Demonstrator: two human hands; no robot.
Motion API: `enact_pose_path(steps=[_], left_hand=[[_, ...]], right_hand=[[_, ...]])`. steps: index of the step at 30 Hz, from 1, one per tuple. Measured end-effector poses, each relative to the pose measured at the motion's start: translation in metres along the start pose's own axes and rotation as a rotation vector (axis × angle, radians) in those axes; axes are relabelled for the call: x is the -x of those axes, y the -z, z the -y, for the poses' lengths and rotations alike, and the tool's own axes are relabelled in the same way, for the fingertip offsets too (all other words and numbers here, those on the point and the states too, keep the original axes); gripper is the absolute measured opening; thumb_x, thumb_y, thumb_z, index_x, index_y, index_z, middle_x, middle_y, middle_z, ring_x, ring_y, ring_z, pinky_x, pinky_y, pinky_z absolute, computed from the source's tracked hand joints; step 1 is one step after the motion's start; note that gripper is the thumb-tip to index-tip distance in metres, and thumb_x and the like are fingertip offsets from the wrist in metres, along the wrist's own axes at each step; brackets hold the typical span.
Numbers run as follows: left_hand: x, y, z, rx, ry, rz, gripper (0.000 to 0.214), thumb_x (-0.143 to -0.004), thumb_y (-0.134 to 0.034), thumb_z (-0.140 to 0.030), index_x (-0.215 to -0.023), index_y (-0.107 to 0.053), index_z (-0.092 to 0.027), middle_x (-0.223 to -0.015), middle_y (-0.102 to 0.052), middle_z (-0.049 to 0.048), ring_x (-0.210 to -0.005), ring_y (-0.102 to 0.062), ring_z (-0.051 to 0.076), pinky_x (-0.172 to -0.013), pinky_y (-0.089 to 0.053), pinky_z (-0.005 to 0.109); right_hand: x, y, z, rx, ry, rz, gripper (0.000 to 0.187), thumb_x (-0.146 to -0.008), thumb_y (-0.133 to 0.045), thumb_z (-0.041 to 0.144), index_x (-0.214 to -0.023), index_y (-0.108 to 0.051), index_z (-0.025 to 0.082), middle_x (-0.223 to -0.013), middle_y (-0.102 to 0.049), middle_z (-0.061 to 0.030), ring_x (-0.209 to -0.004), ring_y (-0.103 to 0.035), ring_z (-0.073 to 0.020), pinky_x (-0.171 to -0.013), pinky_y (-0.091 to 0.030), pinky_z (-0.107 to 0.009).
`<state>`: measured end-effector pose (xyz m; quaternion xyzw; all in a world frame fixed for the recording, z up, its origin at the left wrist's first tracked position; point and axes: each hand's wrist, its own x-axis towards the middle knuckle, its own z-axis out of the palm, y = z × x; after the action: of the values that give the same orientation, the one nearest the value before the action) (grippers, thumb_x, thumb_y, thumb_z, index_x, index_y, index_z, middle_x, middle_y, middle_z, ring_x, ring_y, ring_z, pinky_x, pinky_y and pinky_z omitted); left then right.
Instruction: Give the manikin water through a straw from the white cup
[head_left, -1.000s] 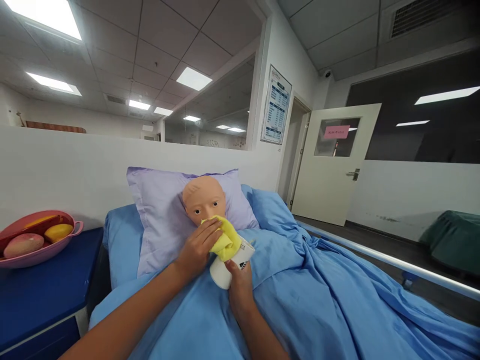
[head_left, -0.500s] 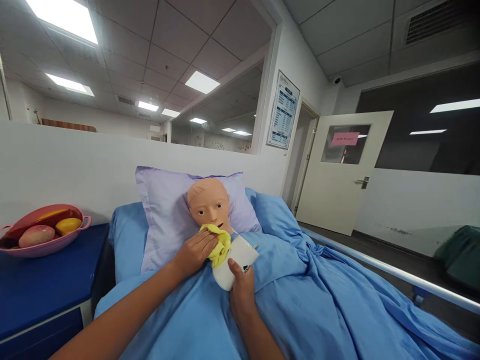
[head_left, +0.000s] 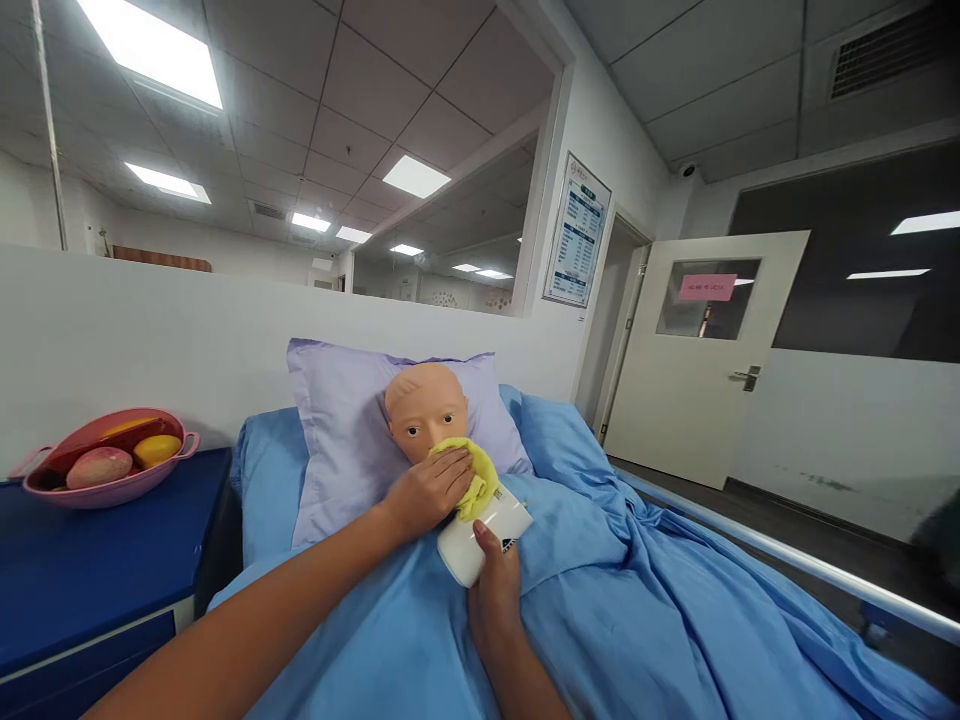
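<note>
A mannequin's head (head_left: 427,400) lies face up on a lilac pillow (head_left: 341,440). My left hand (head_left: 431,490) presses a yellow cloth (head_left: 480,485) over its mouth and chin, hiding the lower face. Just below, my right hand (head_left: 496,580) grips a white cup (head_left: 469,550) with dark print on its side, thumb on top. The cup is tilted over the blue quilt (head_left: 600,600), its upper end close against the cloth. Whether it holds anything cannot be seen.
At left, a blue bedside cabinet (head_left: 112,560) bears a pink basket (head_left: 120,492) of fruit. A bed rail (head_left: 795,560) runs along the right side. Beyond it a door (head_left: 690,400) stands open. A white wall (head_left: 187,330) is behind the pillow.
My left hand has moved the cloth up and across the mouth, which is now covered. The cup has turned slightly in my right hand. The view has shifted a little left.
</note>
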<state>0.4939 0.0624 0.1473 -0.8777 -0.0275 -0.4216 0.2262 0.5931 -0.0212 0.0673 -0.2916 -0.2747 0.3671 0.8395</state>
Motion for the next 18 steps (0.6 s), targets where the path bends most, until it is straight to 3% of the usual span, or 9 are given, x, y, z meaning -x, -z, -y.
enact_pose_path(steps=[4,7,10,12,14,18], left_hand=[[0.018,0.002,0.001,-0.167,-0.043,0.032,0.029,-0.095,-0.046,-0.011,-0.119,-0.060,-0.005,-0.117,-0.069,0.0168,-0.115,-0.063,0.027,-0.104,-0.050,0.042],[0.034,0.010,0.001,-0.072,0.029,0.097,0.031,-0.096,-0.044,-0.013,-0.121,-0.061,-0.008,-0.114,-0.070,0.0157,-0.111,-0.064,0.026,-0.105,-0.049,0.043],[0.053,0.019,0.003,0.136,0.207,0.134,0.034,-0.094,-0.045,-0.013,-0.122,-0.064,-0.013,-0.118,-0.069,0.0150,-0.115,-0.062,0.026,-0.108,-0.045,0.043],[0.063,0.028,0.001,0.296,0.395,0.072,0.039,-0.089,-0.048,-0.009,-0.123,-0.065,-0.018,-0.127,-0.065,0.0114,-0.122,-0.058,0.026,-0.112,-0.041,0.042],[0.070,0.041,-0.006,0.423,0.666,-0.055,0.047,-0.081,-0.052,-0.004,-0.121,-0.066,-0.023,-0.129,-0.064,0.0060,-0.123,-0.057,0.025,-0.112,-0.041,0.039],[0.073,0.066,-0.030,0.726,1.371,-0.344,0.036,-0.081,-0.060,-0.014,-0.116,-0.065,-0.023,-0.103,-0.073,0.0028,-0.089,-0.069,0.021,-0.078,-0.057,0.029]], right_hand=[[0.003,-0.003,0.002,0.007,0.023,0.030,0.071,-0.075,-0.074,0.034,-0.139,-0.048,0.020,-0.118,-0.067,-0.0077,-0.102,-0.064,-0.0248,-0.094,-0.050,-0.041],[0.004,-0.003,0.002,0.017,0.014,0.037,0.076,-0.073,-0.076,0.036,-0.141,-0.045,0.020,-0.114,-0.068,-0.0077,-0.098,-0.066,-0.0249,-0.091,-0.052,-0.042],[0.004,0.002,-0.001,0.084,-0.015,0.018,0.081,-0.069,-0.079,0.038,-0.140,-0.044,0.020,-0.107,-0.070,-0.0062,-0.091,-0.067,-0.0240,-0.083,-0.054,-0.039],[0.004,0.006,-0.005,0.151,-0.034,0.027,0.080,-0.067,-0.081,0.041,-0.135,-0.046,0.019,-0.102,-0.070,-0.0056,-0.084,-0.067,-0.0233,-0.077,-0.055,-0.037],[0.004,0.010,-0.009,0.229,-0.035,0.044,0.074,-0.064,-0.082,0.045,-0.126,-0.051,0.018,-0.097,-0.070,-0.0056,-0.079,-0.066,-0.0228,-0.071,-0.055,-0.035],[0.007,0.013,-0.015,0.363,-0.042,0.159,0.061,-0.062,-0.082,0.051,-0.106,-0.058,0.017,-0.087,-0.070,-0.0054,-0.075,-0.064,-0.0229,-0.067,-0.053,-0.034]])
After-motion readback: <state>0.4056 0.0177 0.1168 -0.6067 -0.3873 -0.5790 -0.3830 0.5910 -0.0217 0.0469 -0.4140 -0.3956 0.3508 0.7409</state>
